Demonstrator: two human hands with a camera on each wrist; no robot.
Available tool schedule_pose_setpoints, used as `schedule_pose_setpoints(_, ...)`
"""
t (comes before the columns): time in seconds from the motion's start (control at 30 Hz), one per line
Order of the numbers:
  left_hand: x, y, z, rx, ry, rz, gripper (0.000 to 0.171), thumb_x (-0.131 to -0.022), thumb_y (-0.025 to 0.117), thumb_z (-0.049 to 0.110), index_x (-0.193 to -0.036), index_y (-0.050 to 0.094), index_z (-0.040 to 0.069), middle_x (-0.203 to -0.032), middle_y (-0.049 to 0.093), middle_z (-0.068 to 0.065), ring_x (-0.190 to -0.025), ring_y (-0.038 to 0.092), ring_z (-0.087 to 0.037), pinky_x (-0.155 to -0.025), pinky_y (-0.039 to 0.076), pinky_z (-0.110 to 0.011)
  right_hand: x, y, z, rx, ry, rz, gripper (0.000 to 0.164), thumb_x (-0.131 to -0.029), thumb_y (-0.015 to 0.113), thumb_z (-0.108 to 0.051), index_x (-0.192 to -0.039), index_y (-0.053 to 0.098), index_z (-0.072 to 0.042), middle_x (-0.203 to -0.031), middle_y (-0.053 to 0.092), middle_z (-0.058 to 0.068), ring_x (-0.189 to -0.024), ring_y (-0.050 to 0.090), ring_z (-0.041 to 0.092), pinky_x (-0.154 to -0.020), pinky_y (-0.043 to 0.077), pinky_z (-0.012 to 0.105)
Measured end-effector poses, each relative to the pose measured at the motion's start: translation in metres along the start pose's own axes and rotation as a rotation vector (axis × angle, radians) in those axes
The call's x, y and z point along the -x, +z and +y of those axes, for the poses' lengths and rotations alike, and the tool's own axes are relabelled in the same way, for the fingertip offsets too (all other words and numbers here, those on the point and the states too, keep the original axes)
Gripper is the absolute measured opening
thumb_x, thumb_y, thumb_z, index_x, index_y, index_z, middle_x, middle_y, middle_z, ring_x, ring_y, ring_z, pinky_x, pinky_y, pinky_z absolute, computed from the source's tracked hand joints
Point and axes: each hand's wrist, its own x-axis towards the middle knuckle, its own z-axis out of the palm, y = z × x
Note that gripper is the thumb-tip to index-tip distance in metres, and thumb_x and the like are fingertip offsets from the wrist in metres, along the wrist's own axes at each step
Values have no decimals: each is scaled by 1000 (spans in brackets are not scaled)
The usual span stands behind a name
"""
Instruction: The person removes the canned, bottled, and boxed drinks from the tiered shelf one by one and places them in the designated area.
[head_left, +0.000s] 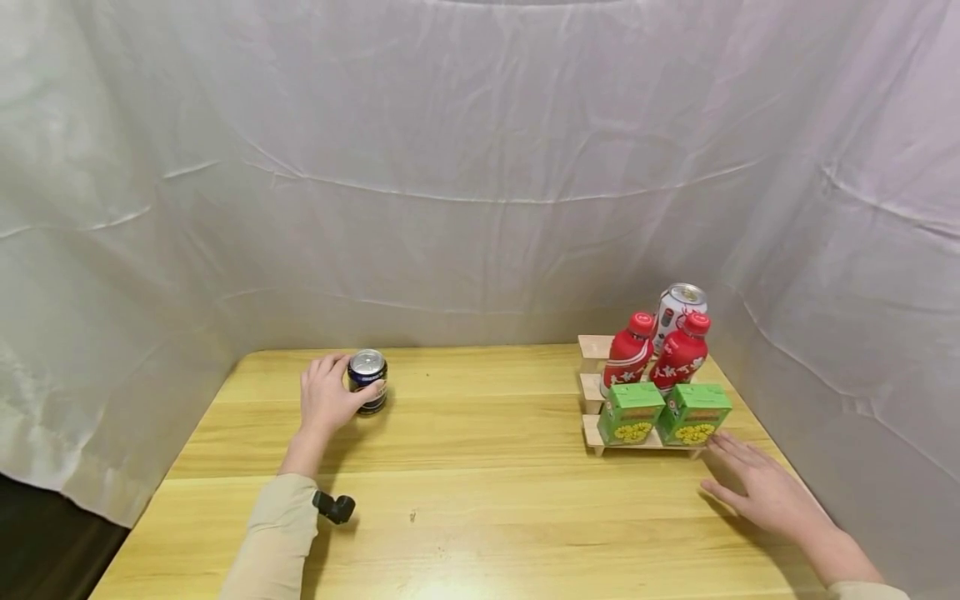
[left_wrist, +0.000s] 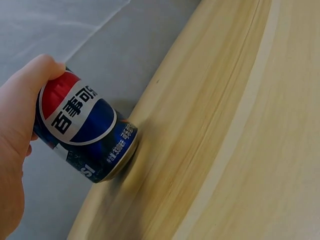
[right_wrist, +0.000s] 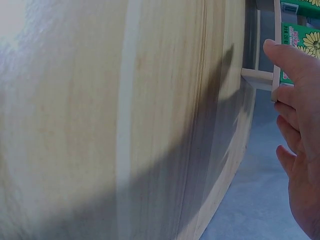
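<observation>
My left hand (head_left: 327,396) grips a dark blue Pepsi can (head_left: 367,364) at the back left of the wooden table, fingers behind it and thumb across its near side. In the left wrist view the can (left_wrist: 82,115) shows its red, white and blue emblem, with its base right at the tabletop. On the right, my right hand (head_left: 768,493) holds nothing; its fingers extend toward the front right corner of a tiered wooden rack (head_left: 595,346). Nearest to its fingertips is a green box with yellow flowers (head_left: 693,414), standing on the lowest step.
A second green box (head_left: 632,414) stands beside the first. Two red bottles (head_left: 628,358) occupy the middle step, and a white can (head_left: 685,298) stands behind them. Pale grey curtains (head_left: 480,208) enclose the table at the back and sides.
</observation>
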Motion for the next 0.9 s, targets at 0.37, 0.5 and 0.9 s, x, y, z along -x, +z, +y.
schedule_pose_setpoints(0.37,-6,-5,-11,48,18,-111,79,-79,72,53,-131,55,-3,-132,53,-23,-125,42,-41,-104,29,-59,0,1,0,-2,-5,6,68,-84,71,-43,-130,57,5,-137,51,31,-120,51,51,-107,-17,6)
schedule_pose_setpoints(0.5,-7,-7,-15,52,10,-141,77,-81,70,52,-132,54,-4,-133,52,-25,-126,42,-43,-105,28,-61,1,2,-1,-3,-5,12,68,-84,71,-43,-130,57,6,-137,51,31,-120,51,51,-107,-17,6)
schedule_pose_setpoints(0.9,-7,-18,-16,-7,-26,-228,89,-84,59,67,-143,44,1,-143,46,-25,-133,36,-45,-104,28,-64,2,3,-1,-4,-10,16,69,-86,70,-42,-133,54,6,-139,49,31,-120,50,51,-108,-17,8)
